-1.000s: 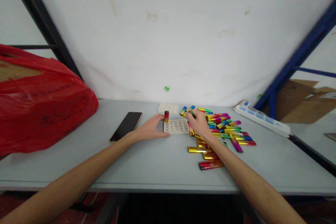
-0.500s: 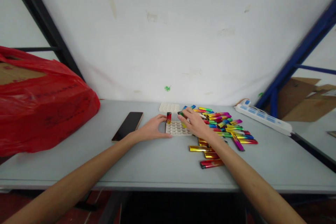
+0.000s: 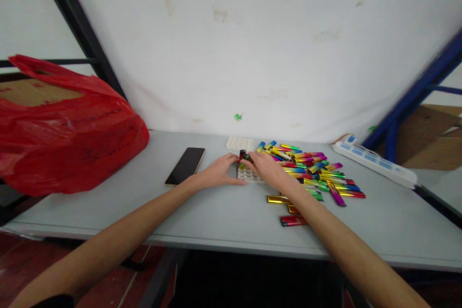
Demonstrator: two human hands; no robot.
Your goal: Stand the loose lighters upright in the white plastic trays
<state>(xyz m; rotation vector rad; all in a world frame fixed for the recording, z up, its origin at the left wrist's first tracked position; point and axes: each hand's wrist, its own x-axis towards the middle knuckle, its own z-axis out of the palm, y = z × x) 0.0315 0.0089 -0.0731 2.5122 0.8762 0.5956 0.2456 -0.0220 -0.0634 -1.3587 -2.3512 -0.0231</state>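
A white tray with rows of holes (image 3: 249, 177) lies on the table between my hands. My left hand (image 3: 220, 172) spans its left end, thumb at the front corner and fingers at the back corner beside a red lighter (image 3: 242, 153) that stands upright in the tray. Pinched in my right hand (image 3: 269, 169) is a green-yellow lighter (image 3: 244, 161), held upright over the tray close to the red one. Its lower end is hard to make out. The right hand covers much of the tray's right side. Right of it spreads a pile of shiny coloured lighters (image 3: 314, 161).
Behind the tray lies a second white holed tray (image 3: 240, 143). A black phone (image 3: 186, 166) rests to the left, and a red plastic bag (image 3: 72, 139) bulges at the far left. On the right is a white power strip (image 3: 375, 161). The wall (image 3: 252, 48) closes off the back.
My right hand has brought the green-yellow lighter left, beside the red lighter. My left hand keeps its place at the tray's end. The whole view has shifted slightly.
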